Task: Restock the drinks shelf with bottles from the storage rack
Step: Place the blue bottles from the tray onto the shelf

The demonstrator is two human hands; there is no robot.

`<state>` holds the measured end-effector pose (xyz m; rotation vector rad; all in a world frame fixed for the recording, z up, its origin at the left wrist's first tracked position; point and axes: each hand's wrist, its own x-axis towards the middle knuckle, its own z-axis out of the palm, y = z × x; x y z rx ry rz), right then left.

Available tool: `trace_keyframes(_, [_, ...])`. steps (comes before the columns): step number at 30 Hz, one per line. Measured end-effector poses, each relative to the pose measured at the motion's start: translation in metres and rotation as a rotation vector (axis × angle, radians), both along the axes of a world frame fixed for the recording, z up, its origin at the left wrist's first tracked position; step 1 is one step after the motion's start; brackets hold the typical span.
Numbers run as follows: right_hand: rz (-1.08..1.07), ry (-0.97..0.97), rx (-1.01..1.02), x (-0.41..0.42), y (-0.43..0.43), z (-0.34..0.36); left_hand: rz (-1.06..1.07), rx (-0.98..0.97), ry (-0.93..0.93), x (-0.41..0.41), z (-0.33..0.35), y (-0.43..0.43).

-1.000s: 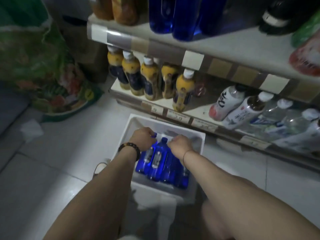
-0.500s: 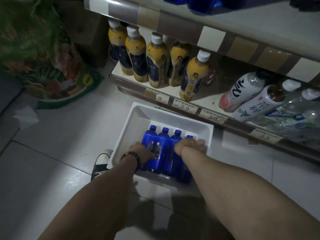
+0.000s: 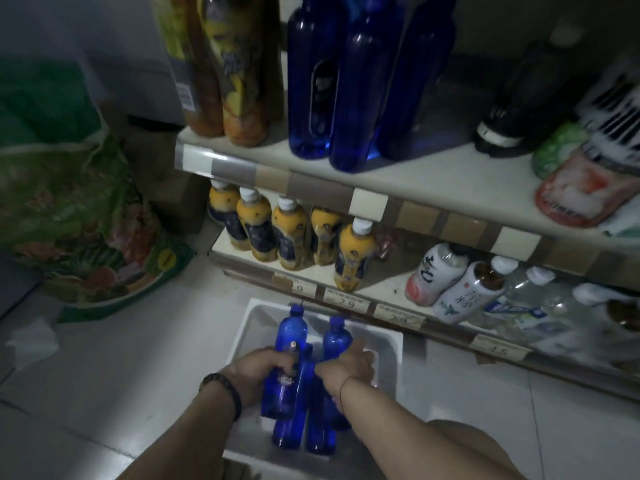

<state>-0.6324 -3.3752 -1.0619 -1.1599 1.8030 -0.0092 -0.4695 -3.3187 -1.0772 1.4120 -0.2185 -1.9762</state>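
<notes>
The shelving unit (image 3: 408,188) in front of you has two visible tiers. Beside it on the floor, at your left, stands one large green printed bag (image 3: 69,216). Below your arms sits one white bin (image 3: 256,317), on the floor tiles just in front of the lower tier.

Upper tier, counted: three tall dark-blue bottles (image 3: 349,98) stand upright and touching near the front edge; two amber juice bottles (image 3: 221,74) stand to their left; one dark bottle (image 3: 519,95) stands to their right. Items at the far right are too blurred to count.

Lower tier, counted: five yellow white-capped bottles (image 3: 287,233) stand in a loose row; right of them, two white-labelled bottles (image 3: 450,285) lean, then clear bottles too blurred to count.

You are holding four small blue bottles (image 3: 291,332) over the bin, bunched together and touching. Two caps show above your hands; the other two bottles are seen mainly by their lower bodies.

Your left hand (image 3: 258,370), with a beaded bracelet (image 3: 225,389) at the wrist, is closed around the left side of the bunch. Your right hand (image 3: 346,367) is closed around the right side, its fingers curled behind the bottles.

One crumpled white paper (image 3: 33,341) lies on the floor at far left.
</notes>
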Motion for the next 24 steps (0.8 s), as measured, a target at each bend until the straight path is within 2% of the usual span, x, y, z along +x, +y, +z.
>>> trace_keyframes(2, [-0.017, -0.240, -0.091, -0.002, -0.013, 0.028, -0.050, -0.178, 0.038, -0.007, 0.046, -0.017])
trace_keyframes(4, [-0.011, -0.418, -0.200, -0.018, -0.025, 0.072, -0.059, -0.320, -0.010, -0.012, 0.096, -0.036])
trace_keyframes(9, [0.068, -0.656, -0.502, -0.069, -0.054, 0.194, -0.245, -0.699, -0.344, -0.023, 0.221, -0.075])
trace_keyframes(13, [0.033, -0.739, -0.719, -0.089, -0.080, 0.260, -0.196, -0.917, -0.592, -0.045, 0.301, -0.095])
trace_keyframes(18, [0.053, -0.743, -0.911, -0.103, -0.115, 0.313, -0.038, -1.029, -0.732, -0.067, 0.342, -0.120])
trace_keyframes(21, [0.000, -0.707, -1.003, -0.099, -0.143, 0.329, 0.088, -1.048, -1.030, -0.087, 0.348, -0.139])
trace_keyframes(24, [-0.082, -0.623, -1.059, -0.090, -0.176, 0.338, 0.226, -0.985, -1.356, -0.108, 0.346, -0.159])
